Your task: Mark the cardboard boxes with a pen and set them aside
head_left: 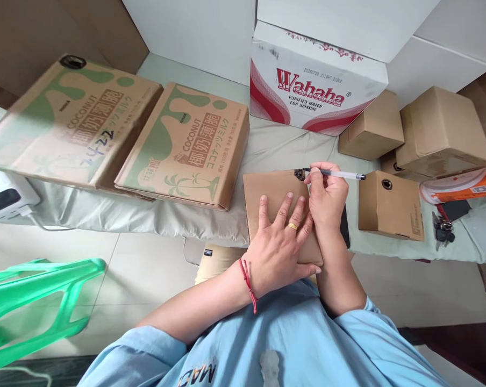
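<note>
Left hand spread on a box, right hand gripping a pen

Palm down, fingers wide, the left hand [281, 236] presses the cardboard box [273, 185] just right of frame center. The right hand [327, 196], curled, pinches the pen [342, 174] at the box's upper-right corner.

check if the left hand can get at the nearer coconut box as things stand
Probably yes: the left hand would have to lift off the cardboard it lies on, but nothing seems to stand between it and the coconut box.
</note>
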Demonstrator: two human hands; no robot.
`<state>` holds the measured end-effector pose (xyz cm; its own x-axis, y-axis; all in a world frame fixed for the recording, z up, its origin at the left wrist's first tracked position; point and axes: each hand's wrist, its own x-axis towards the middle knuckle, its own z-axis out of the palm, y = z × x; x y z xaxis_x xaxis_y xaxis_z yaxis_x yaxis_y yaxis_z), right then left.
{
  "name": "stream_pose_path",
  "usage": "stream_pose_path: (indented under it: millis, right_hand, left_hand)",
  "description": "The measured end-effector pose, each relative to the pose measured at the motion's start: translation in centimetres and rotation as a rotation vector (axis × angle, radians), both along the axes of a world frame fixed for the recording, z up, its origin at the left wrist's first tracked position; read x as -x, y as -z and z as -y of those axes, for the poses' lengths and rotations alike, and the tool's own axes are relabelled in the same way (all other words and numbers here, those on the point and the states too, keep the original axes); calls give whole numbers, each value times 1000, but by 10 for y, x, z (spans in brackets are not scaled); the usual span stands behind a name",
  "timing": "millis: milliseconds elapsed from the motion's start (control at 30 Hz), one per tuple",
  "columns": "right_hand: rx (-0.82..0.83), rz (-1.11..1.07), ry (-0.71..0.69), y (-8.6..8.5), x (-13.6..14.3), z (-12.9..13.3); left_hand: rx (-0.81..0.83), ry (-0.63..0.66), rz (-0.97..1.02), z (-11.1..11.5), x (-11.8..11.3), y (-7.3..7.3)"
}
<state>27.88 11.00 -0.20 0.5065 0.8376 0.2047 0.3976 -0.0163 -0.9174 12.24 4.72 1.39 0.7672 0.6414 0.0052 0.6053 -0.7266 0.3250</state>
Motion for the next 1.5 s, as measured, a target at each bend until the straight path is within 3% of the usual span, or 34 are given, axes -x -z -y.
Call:
stream_pose_path:
  millis: [100, 300, 467, 533, 667, 800, 900, 1033, 1167, 1267, 1333, 1500]
  right_hand:
    - [3, 13, -9, -1, 0, 2]
    - [-146, -75, 64, 5, -4, 16]
    - [-176, -70, 134, 15, -33, 41]
    - [-130, 128, 148, 15, -58, 53]
    - [102, 781, 49, 8, -124, 70]
    - [411, 1193, -221, 3, -177, 61]
    - [542, 1351, -424, 3, -193, 45]
    - [637, 1452, -558, 8, -196, 37]
    - [643, 1463, -565, 11, -191, 57]
    - [628, 1308, -390, 10, -171, 90]
    - [705, 1170, -240, 14, -148, 114]
    - [847, 944, -16, 45, -90, 144]
  left_hand:
    - [-13, -3, -1, 1, 0, 1]
    - [-30, 0, -5, 1, 1, 2]
    - [-20, 0, 2, 1, 1, 2]
    - [-15, -6, 3, 1, 1, 2]
    - [-25, -1, 4, 1, 2, 2]
    - [-29, -5, -5, 1, 2, 3]
    - [-30, -20, -4, 1, 1, 4]
    - [-34, -39, 9, 2, 1, 4]
    - [-30, -48, 6, 3, 2, 4]
    - [-35, -51, 12, 3, 2, 4]
    - [-37, -49, 18, 3, 2, 5]
    - [-30, -31, 37, 2, 2, 8]
